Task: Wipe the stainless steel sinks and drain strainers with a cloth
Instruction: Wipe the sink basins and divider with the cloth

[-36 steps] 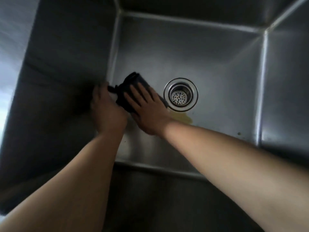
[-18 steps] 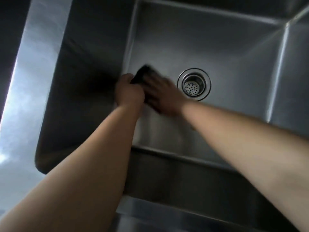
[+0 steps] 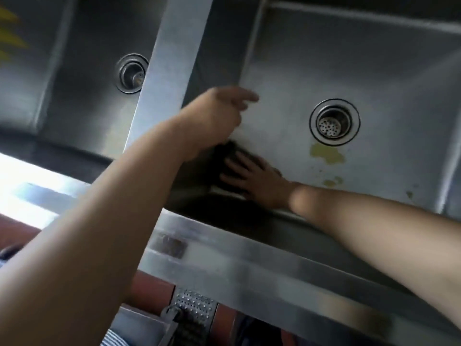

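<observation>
A dark cloth (image 3: 225, 156) lies in the near left corner of the right steel sink (image 3: 349, 58). My right hand (image 3: 254, 177) presses flat on it with straight fingers. My left hand (image 3: 219, 116) hovers just above the cloth beside the sink's left wall, blurred, its fingers loose and one pointing right, holding nothing that I can see. The round drain strainer (image 3: 334, 122) sits to the right of both hands. A second sink (image 3: 82, 58) with its own drain (image 3: 132, 73) lies to the left.
A steel divider (image 3: 172, 46) separates the two sinks. Yellowish stains (image 3: 326, 153) mark the right sink's floor just below the strainer. The front rim (image 3: 224, 248) runs across the lower view, with a perforated metal piece (image 3: 194, 305) beneath it.
The view has pulled back and shifted left, bringing the second sink into sight. My right hand slid the cloth toward the near left corner, and my left hand lifted off it.
</observation>
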Action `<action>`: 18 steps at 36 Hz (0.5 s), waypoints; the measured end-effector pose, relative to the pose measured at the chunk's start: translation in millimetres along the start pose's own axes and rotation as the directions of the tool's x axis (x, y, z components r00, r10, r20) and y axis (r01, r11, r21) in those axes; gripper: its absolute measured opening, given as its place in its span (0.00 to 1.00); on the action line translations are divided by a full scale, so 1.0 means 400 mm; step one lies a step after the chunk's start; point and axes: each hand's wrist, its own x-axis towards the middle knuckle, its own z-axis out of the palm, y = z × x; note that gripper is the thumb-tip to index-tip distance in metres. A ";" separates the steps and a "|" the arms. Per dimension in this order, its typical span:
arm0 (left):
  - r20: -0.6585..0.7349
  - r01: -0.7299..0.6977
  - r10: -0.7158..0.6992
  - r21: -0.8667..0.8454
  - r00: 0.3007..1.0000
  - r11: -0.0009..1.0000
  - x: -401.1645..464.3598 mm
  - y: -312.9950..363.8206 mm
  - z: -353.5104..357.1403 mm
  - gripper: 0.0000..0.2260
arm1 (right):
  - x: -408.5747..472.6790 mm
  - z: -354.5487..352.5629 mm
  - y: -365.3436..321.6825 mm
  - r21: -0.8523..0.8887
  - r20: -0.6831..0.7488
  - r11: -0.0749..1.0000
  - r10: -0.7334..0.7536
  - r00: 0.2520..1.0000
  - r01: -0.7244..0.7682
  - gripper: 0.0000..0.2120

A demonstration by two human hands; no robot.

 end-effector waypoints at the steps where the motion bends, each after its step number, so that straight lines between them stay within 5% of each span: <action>1: 0.014 0.019 -0.019 -0.004 1.000 1.000 -0.007 -0.025 0.010 0.22 | -0.021 0.004 -0.005 0.006 0.057 0.998 -0.071 0.996 0.070 0.31; 7: 0.082 0.176 -0.195 0.197 0.977 0.964 -0.012 -0.131 0.078 0.21 | -0.144 -0.014 0.030 0.044 0.185 0.996 -0.082 0.979 0.075 0.34; 16: 0.278 0.018 -0.192 0.525 0.941 0.851 0.009 -0.096 0.167 0.22 | -0.486 -0.024 0.209 -0.153 0.400 0.988 0.039 0.916 0.025 0.32; 18: 0.313 -0.042 -0.170 0.571 0.934 0.820 0.013 -0.060 0.200 0.21 | -0.507 -0.054 0.203 -0.069 0.395 0.995 0.097 0.914 -0.076 0.33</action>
